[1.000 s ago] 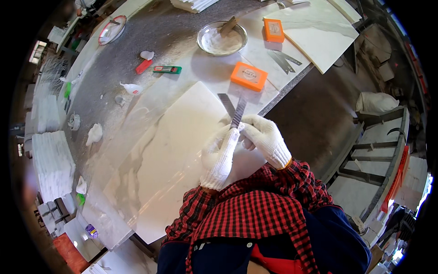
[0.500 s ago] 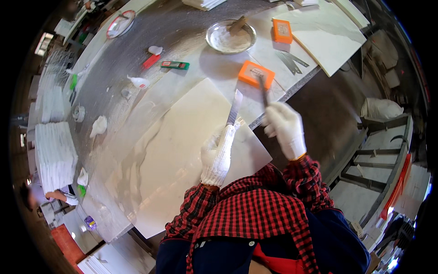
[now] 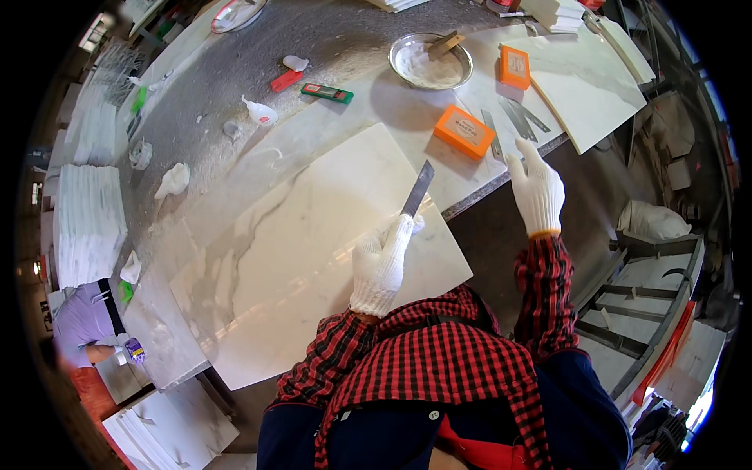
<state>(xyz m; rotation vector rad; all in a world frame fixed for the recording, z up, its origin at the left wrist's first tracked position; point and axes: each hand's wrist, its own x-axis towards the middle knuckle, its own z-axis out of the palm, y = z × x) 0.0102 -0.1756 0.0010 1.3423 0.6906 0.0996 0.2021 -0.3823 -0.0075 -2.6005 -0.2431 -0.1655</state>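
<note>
My left hand (image 3: pixel 379 265), in a white knit glove, is closed around a flat metal blade (image 3: pixel 420 186) whose angled end points up and away. It hovers over a large cream, grey-veined marble slab (image 3: pixel 290 227) at the table's front edge. To the right, my gloved right hand (image 3: pixel 539 192) has its thumb and forefinger stretched out and apart, with nothing held. Just beyond its fingertips a narrow metal strip (image 3: pixel 491 133) lies beside an orange box (image 3: pixel 464 131). A few more metal blades (image 3: pixel 518 119) lie fanned out close by.
A steel bowl of white powder (image 3: pixel 427 70) holds a wooden-handled tool. Behind the blades is a second orange box (image 3: pixel 515 67). A green cutter (image 3: pixel 327 93) and a white bottle (image 3: pixel 260 112) lie farther left. A metal rack (image 3: pixel 634 313) stands at right; a person in purple (image 3: pixel 82 321) is at left.
My right hand has moved right and let go of the metal strip, which now lies by the orange box. My left hand still grips its blade. The view has shifted slightly.
</note>
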